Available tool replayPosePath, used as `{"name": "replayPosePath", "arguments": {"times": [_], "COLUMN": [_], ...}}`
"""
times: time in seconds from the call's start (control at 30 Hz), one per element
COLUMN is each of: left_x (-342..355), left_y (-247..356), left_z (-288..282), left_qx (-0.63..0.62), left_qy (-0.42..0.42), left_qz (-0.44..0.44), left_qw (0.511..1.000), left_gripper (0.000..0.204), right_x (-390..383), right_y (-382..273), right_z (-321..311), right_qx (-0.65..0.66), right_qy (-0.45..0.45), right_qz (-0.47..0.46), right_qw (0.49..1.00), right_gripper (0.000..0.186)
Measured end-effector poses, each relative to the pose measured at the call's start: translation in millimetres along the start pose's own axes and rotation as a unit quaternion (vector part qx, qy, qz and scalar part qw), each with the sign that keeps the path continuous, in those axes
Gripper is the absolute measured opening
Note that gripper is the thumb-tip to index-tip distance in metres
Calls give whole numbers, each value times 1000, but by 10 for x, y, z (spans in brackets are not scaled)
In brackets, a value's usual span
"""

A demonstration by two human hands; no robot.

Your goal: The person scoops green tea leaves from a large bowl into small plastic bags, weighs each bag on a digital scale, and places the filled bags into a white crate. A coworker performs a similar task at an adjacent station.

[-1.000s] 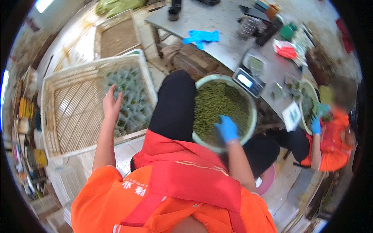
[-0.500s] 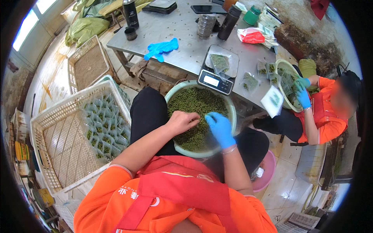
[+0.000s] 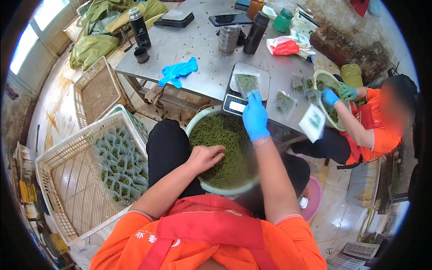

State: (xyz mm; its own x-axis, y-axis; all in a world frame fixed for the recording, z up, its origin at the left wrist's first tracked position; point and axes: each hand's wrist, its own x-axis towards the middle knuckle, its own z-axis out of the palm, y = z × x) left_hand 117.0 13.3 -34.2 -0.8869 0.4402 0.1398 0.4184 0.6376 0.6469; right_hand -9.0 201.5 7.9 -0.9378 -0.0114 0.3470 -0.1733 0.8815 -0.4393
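A pale green basin [image 3: 192, 130] full of small green berries, much like green peppercorns [image 3: 220, 155], stands between my knees. My bare left hand [image 3: 206, 157] hovers over the berries with its fingers curled together; whether anything is pinched in them is hidden. My right hand [image 3: 255, 118], in a blue glove, reaches to the digital scale [image 3: 235, 105] at the table's near edge. Its fingertips grip the lower edge of a clear plastic bag [image 3: 247, 83] of green berries on the scale's pan.
At left, a cream crate [image 3: 67, 180] holds several filled bags [image 3: 119, 164]. The metal table [image 3: 198, 54] carries a blue glove [image 3: 177, 72], dark flasks, tins and loose filled bags [image 3: 284, 102]. A co-worker [image 3: 369, 121] handles berries in another basin [image 3: 321, 101]. A pink basin [image 3: 311, 198] stands by my right knee.
My right hand has moved from above the basin up to the bag on the scale. My left hand has drawn slightly nearer to me. The co-worker's hands have shifted.
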Motion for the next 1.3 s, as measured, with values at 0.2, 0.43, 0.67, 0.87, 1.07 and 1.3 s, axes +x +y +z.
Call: {"name": "replayPosePath", "arguments": {"times": [0.2,0.43,0.67,0.87,1.07,1.3], "left_x": [65,236,187,100,102,106], "left_y": [103,40,11,6,78,128], "left_z": [-54,-3,-57,-26,-40,-91], "left_qx": [-199,-456,-524,-456,-239,-180], "left_qy": [44,-21,-94,-86,-64,32], "left_qz": [-129,-118,-183,-191,-110,-73], "left_qw": [970,882,826,865,963,980], "left_gripper": [37,44,28,26,30,51], "right_x": [-675,-1083,-1089,-973,-606,-797], "right_y": [-228,-277,-266,-31,-13,33], "right_z": [-323,-158,-169,-198,-271,-91], "right_qx": [271,459,528,532,288,370], "right_qy": [58,-121,-113,-46,38,-27], "right_qz": [-12,142,199,244,32,67], "right_qw": [961,869,818,810,956,926], "right_gripper": [14,14,12,13,24,15]}}
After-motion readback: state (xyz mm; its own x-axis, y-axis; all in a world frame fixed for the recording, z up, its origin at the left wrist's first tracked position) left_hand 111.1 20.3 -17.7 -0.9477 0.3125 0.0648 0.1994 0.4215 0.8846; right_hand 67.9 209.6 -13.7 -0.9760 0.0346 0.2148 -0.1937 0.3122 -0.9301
